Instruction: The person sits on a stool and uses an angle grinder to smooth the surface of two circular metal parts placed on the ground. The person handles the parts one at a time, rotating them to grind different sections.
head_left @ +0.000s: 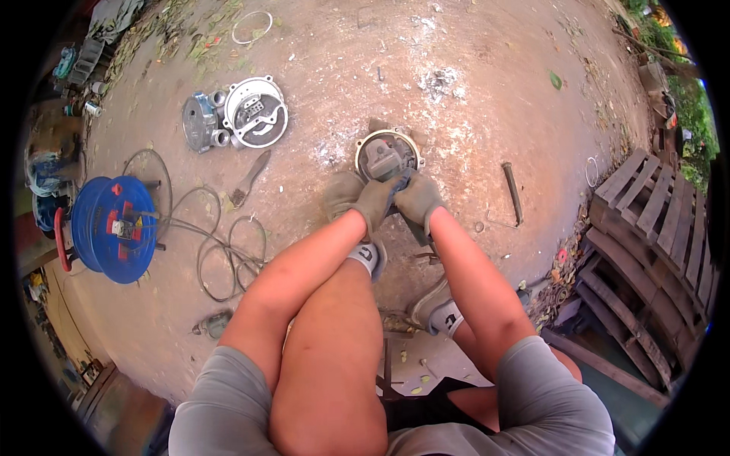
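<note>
My left hand (376,201) and my right hand (418,197), both in grey-green work gloves, meet at the near edge of a round metal housing (389,156) on the ground. The housing has a pale rim with lugs and a grey, rounded part inside. My gloved fingers are curled close together over a small dark bluish piece (401,181). What that piece is, I cannot make out. A dull, rounded body (341,193) lies against the left glove, partly covered by it. My feet stand on either side, behind the hands.
Farther left lie an opened pale metal casing (255,112) and a brush (249,179). A blue cable reel (114,229) trails loops of cable. A drill-like tool (213,324) lies near my left arm. To the right are a metal bar (512,194) and stacked wooden pallets (646,205).
</note>
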